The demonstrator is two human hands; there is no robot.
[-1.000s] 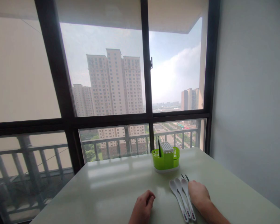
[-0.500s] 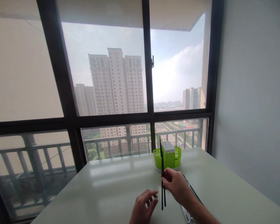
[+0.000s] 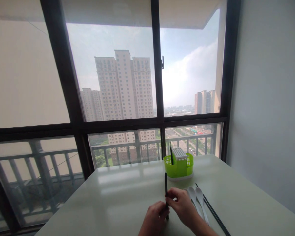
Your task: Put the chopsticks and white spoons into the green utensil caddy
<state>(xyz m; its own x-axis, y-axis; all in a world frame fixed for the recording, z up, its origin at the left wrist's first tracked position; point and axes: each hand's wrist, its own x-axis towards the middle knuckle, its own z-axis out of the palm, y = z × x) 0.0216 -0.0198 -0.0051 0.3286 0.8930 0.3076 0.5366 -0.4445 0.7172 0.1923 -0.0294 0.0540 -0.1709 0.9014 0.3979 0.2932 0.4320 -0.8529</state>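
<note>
Black chopsticks (image 3: 166, 184) stand roughly upright, close together, over the near part of the table. My right hand (image 3: 180, 204) pinches them around the middle. Lower down, the fingers of my left hand (image 3: 155, 214) are closed around them near the bottom end. Just beyond my hands is a bright green cutlery holder (image 3: 181, 168) with a grey-white slotted top and mesh side cups. Another dark chopstick shape (image 3: 171, 153) sticks up from its left cup. Beside my right forearm lie pale spoons (image 3: 201, 200), partly hidden by that arm.
More black chopsticks (image 3: 215, 213) lie slantwise on the pale, glossy table (image 3: 123, 193), right of the spoons. Past the table's far edge are a dark-framed window (image 3: 120, 126) and an outside railing. A plain wall (image 3: 267, 98) rises on the right.
My right hand has drawn the chopsticks down and nearer, away from the holder. My left hand, apart from them before, has closed on their lower part. The spoons are more exposed.
</note>
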